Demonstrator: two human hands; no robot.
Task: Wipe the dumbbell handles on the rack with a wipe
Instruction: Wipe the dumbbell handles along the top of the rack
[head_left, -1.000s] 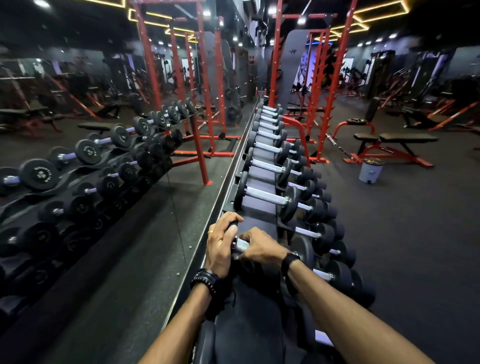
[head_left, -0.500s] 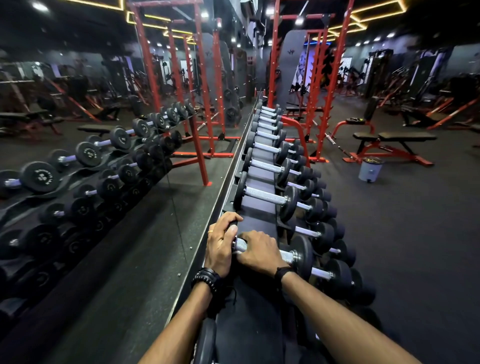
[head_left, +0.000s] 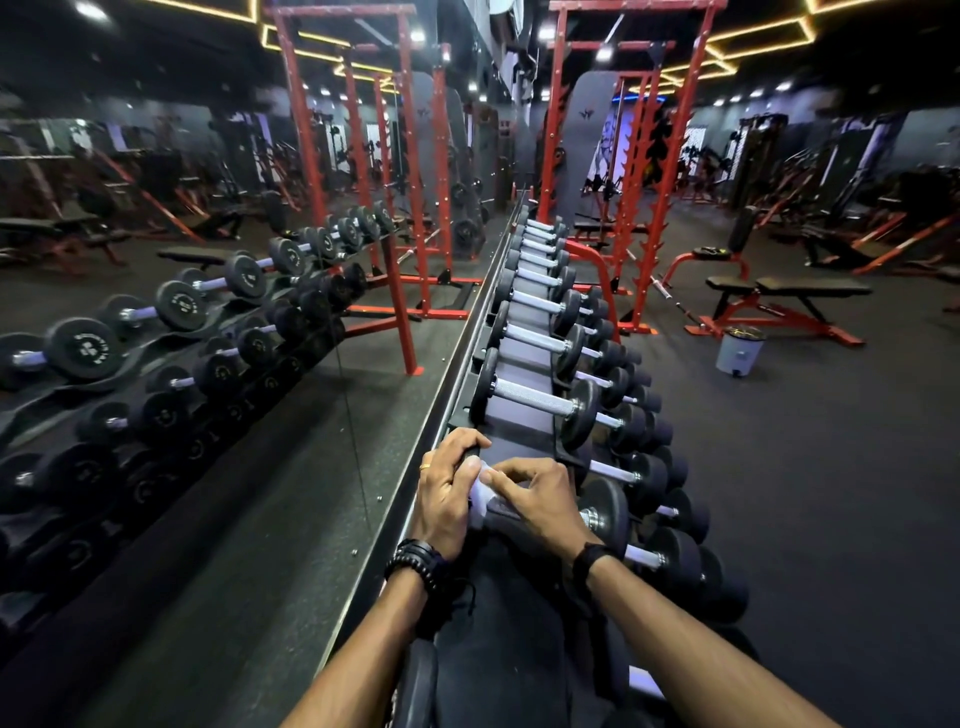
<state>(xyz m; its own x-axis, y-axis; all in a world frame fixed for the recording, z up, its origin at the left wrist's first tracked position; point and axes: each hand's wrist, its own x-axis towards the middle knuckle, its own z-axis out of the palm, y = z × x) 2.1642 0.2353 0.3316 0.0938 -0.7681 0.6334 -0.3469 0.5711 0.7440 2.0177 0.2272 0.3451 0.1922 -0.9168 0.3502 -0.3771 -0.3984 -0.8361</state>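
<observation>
Both your hands sit on the nearest dumbbell (head_left: 597, 519) on the rack (head_left: 524, 415): left hand (head_left: 447, 493) curls over its far end, right hand (head_left: 540, 501) pinches the white wipe (head_left: 480, 499) round the handle, mirror (head_left: 208, 364) alongside.

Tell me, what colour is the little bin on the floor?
White; the bin shows in the head view, beside the red bench.

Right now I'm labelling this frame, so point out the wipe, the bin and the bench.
wipe (head_left: 480, 491): head view, white fold showing between the two hands.
bin (head_left: 737, 353): head view, its pale side wall.
bench (head_left: 810, 285): head view, its flat black pad.
</observation>
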